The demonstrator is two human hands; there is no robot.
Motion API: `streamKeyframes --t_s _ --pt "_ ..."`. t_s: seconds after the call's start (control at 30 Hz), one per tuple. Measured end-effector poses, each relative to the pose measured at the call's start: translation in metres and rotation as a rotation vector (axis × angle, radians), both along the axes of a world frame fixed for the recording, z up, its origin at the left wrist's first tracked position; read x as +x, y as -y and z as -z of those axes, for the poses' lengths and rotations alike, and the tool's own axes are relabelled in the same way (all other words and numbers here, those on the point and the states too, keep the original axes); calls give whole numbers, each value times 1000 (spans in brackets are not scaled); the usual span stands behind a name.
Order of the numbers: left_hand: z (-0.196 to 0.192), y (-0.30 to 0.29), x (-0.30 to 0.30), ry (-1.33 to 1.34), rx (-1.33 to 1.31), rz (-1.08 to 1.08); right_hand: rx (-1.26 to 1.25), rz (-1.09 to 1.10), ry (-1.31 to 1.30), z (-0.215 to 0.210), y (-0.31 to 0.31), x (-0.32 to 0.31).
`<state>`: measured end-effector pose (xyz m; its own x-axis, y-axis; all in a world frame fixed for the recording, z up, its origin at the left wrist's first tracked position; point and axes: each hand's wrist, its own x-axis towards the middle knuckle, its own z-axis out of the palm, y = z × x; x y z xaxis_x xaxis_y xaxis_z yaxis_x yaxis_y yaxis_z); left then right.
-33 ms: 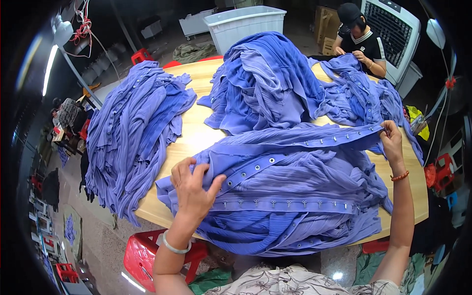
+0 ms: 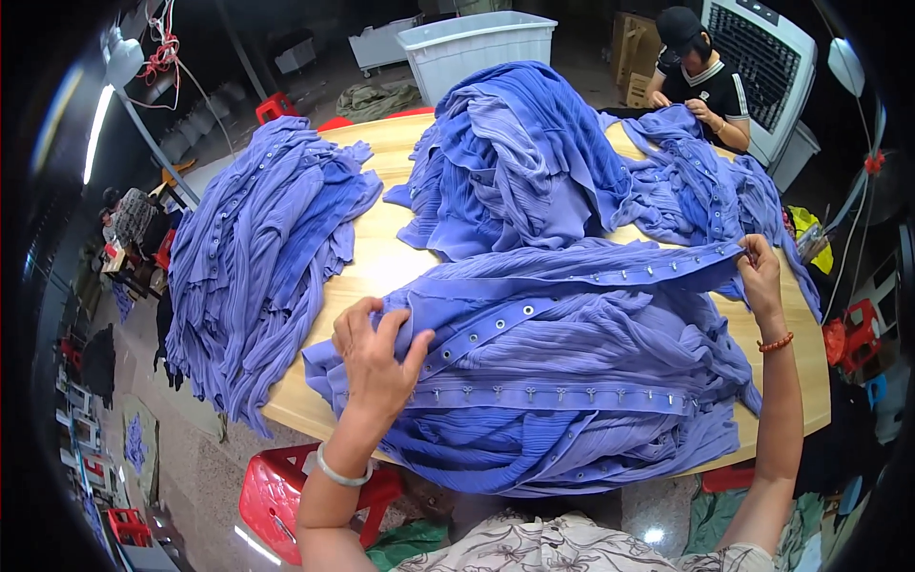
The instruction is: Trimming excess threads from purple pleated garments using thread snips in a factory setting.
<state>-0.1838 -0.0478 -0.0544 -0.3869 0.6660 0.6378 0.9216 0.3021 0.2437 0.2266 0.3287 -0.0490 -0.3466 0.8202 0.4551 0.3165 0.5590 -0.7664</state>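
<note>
A pleated purple-blue garment lies stretched from left to right across a heap of like garments. Its long edge band bears a row of small metal hooks. At the band's right end, my right hand pinches the cloth between thumb and fingers. My left hand rests against the left end, fingers spread and thumb well apart. Just right of that thumb runs a strip with metal eyelets. Nearer to me, another hook-lined band crosses the heap.
Garment piles stand at the left and far middle of the wooden table. Across at the far right, a co-worker handles another such garment. Behind are a white bin and an air cooler. A red stool stands near my left.
My left hand has shifted very slightly, its thumb and fingers a little higher on the cloth. The right hand keeps its pinch in the same place.
</note>
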Motion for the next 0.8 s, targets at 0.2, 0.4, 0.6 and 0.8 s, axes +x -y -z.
streamKeyframes --t_s 0.2,0.4,0.6,0.8 --pt "-6 2 -18 303 249 306 -25 22 37 -9 11 11" --pt "4 29 -9 130 -158 430 -72 -13 9 3 10 12" --pt "14 21 14 -32 -190 269 -85 -32 1 14 7 8" --pt "10 13 19 -125 -262 227 -108 -38 -14 12 17 8"
